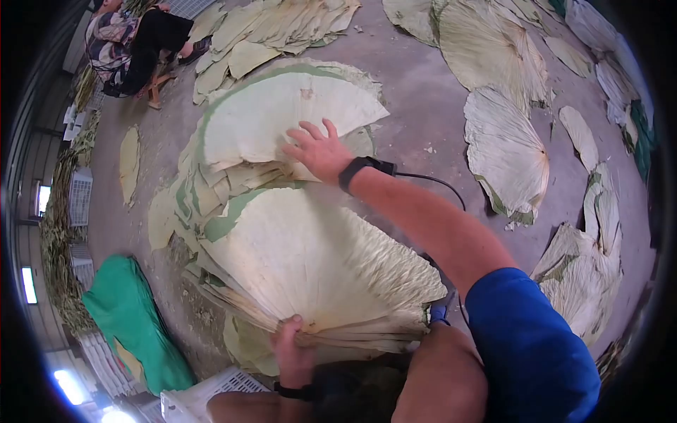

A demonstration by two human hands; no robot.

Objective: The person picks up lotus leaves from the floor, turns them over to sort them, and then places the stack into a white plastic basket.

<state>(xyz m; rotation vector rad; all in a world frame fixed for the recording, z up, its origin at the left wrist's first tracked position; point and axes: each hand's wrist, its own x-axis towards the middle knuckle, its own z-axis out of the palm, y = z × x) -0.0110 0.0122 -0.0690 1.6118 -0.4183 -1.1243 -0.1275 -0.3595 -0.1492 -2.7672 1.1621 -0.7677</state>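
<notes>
A large dried lotus leaf (282,240), folded into a fan and pale with a wrinkled right side, lies spread in front of my knees. My left hand (290,351) grips its gathered near edge, thumb on top and fingers underneath, partly hidden. Farther forward, a pile of folded leaves is topped by a smooth, whitish half-round lotus leaf (261,116) with a green rim. My right hand (317,150) reaches over to that leaf's near edge, fingers spread and palm down. From the black band on my right wrist, a dark cable (441,185) runs to the right.
Flattened leaves (508,151) lie along the right, and another stack (282,32) is at the far side. A seated person (137,46) is at the upper left. To the left is a green cloth-covered bundle (130,317); a white plastic crate (211,391) stands by my left leg.
</notes>
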